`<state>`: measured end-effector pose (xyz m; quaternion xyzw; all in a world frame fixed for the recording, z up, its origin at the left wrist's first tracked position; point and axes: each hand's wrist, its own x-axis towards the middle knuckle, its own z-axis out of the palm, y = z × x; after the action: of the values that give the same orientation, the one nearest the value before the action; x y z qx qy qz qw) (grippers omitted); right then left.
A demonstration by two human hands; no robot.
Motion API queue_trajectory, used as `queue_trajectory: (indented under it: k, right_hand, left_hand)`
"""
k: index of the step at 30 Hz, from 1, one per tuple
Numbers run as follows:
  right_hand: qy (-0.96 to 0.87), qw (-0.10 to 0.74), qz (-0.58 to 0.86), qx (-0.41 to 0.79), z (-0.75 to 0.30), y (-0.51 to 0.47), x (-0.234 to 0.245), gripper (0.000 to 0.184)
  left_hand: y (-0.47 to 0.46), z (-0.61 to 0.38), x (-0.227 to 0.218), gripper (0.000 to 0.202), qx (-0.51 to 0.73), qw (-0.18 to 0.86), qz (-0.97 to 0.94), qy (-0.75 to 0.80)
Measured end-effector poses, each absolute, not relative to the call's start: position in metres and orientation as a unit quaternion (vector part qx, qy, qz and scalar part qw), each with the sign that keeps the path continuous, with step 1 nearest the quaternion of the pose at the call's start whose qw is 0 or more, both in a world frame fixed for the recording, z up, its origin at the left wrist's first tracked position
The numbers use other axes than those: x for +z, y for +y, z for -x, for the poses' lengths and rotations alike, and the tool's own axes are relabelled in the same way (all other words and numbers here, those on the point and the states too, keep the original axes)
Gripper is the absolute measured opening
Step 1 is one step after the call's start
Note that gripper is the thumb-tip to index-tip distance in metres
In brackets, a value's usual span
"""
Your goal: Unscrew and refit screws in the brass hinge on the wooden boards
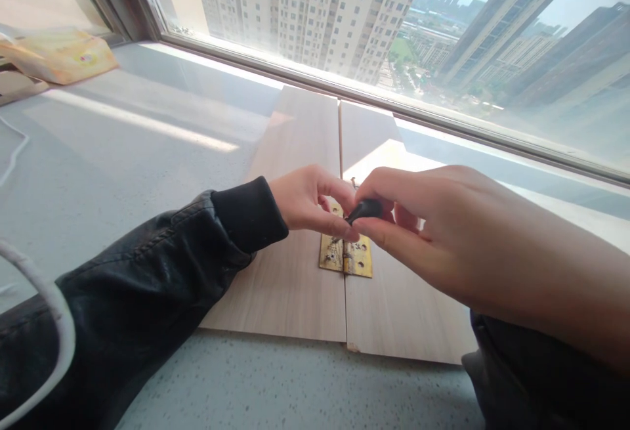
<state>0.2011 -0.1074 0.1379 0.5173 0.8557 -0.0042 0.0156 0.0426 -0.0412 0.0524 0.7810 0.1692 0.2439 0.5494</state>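
A brass-coloured butt hinge point(358, 263) lies opened flat across the seam between two pale wooden boards, the left board point(290, 285) and the right board point(398, 312). A screw head point(333, 257) shows in its left leaf, and holes show in its right leaf. Above the hinge, my right hand point(433, 220) is closed round a short black tapered handle point(368, 209), like a screwdriver's. My left hand point(315, 203) pinches at the handle's narrow end; what lies between its fingertips is hidden. Beyond the fingers, a small metal piece point(353, 182) sticks up, too small to name.
The boards rest on a speckled pale counter point(295, 384) and reach the window frame point(443, 131). A white cable point(62, 325) curves over my left sleeve. A yellow package point(73, 56) sits at the far left. Sunlight falls across the right board.
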Motion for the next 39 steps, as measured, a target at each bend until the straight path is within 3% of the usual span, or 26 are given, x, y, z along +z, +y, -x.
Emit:
queue_trajectory:
  k: [2, 7, 13, 19, 23, 28, 30, 35, 39]
  right_hand:
    - [0.847, 0.006, -0.531, 0.002, -0.198, -0.107, 0.138, 0.019]
    - [0.792, 0.01, -0.607, 0.066, -0.192, -0.106, 0.138, 0.053]
    - [0.793, 0.011, -0.609, 0.021, -0.19, -0.107, 0.136, 0.062]
    - [0.807, 0.02, -0.588, 0.049, -0.191, -0.105, 0.137, 0.049]
    - [0.845, 0.028, -0.532, 0.052, -0.199, -0.108, 0.138, 0.039]
    - [0.859, 0.02, -0.512, -0.005, -0.201, -0.11, 0.14, 0.017]
    - [0.846, 0.01, -0.533, 0.01, -0.199, -0.109, 0.14, 0.023]
    - [0.803, -0.019, -0.592, 0.061, -0.196, -0.107, 0.141, 0.056]
    - [0.8, 0.0, -0.597, 0.051, -0.194, -0.106, 0.14, 0.06]
  left_hand:
    - [-0.041, -0.042, 0.052, 0.021, 0.264, 0.543, -0.778, 0.176]
    - [-0.043, -0.048, 0.046, 0.028, 0.326, 0.536, -0.749, 0.212]
    - [-0.043, -0.049, 0.048, 0.03, 0.313, 0.55, -0.746, 0.205]
    - [-0.049, -0.053, 0.05, 0.029, 0.325, 0.517, -0.764, 0.209]
    - [-0.047, -0.052, 0.05, 0.032, 0.281, 0.552, -0.766, 0.172]
    - [-0.045, -0.046, 0.054, 0.019, 0.241, 0.56, -0.779, 0.148]
    - [-0.045, -0.046, 0.054, 0.019, 0.247, 0.559, -0.776, 0.158]
    - [-0.046, -0.05, 0.052, 0.016, 0.292, 0.551, -0.763, 0.172]
    - [-0.046, -0.052, 0.053, 0.024, 0.312, 0.493, -0.789, 0.194]
